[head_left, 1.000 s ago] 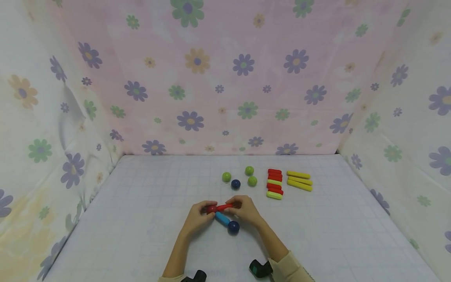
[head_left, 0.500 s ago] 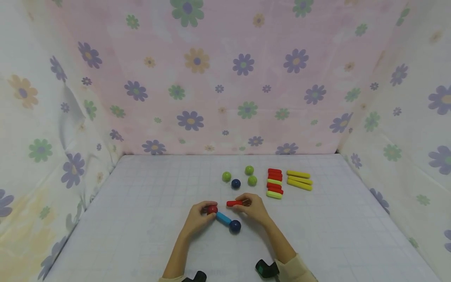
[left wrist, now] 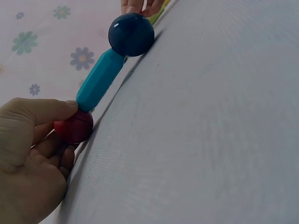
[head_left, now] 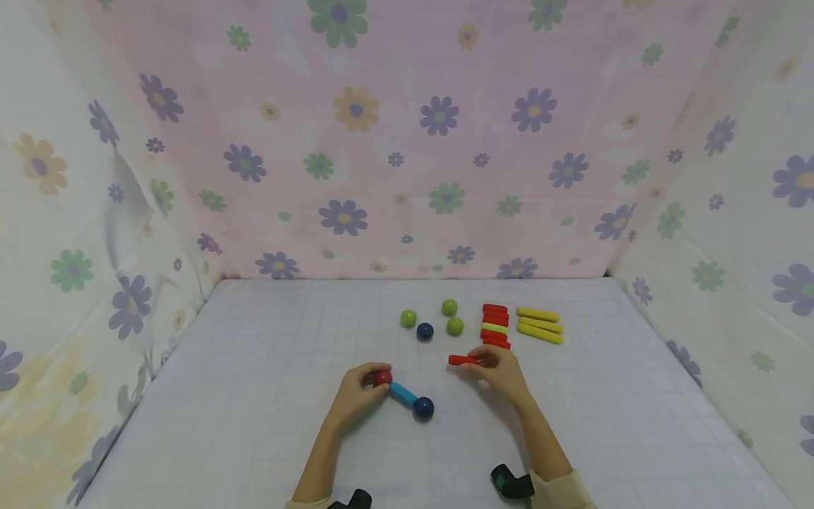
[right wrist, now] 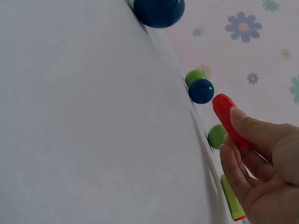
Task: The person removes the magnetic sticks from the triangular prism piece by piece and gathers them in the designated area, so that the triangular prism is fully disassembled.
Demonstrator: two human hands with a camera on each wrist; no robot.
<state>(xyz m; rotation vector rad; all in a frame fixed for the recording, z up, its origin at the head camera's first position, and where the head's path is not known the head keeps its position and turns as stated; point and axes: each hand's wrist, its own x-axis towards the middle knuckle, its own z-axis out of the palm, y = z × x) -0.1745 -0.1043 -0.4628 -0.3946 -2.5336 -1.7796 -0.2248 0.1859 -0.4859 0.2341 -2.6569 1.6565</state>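
My left hand (head_left: 357, 394) holds a red ball (head_left: 383, 378) between thumb and fingers at the table's middle. A blue rod (head_left: 403, 393) joins that ball to a dark blue ball (head_left: 423, 408), slanting toward the right front. In the left wrist view the thumb (left wrist: 56, 109) lies on the red ball by the rod's end. Farther right, my right hand (head_left: 502, 371) pinches a short red rod (right wrist: 229, 119), whose free end points left. This red rod is apart from the joined pieces. The hand partly hides the front of the row of short rods behind it.
Behind the hands lie several green balls (head_left: 454, 326) and a loose dark blue ball (head_left: 425, 331). To their right are a row of short red rods (head_left: 494, 319) with a yellow-green rod (head_left: 494, 328) among them, and yellow rods (head_left: 540, 326). Flowered cloth walls (head_left: 407, 141) enclose the table.
The red rod has come away from the red ball. My right hand has carried it to the right, toward the row of short rods. The left hand stays on the red ball.
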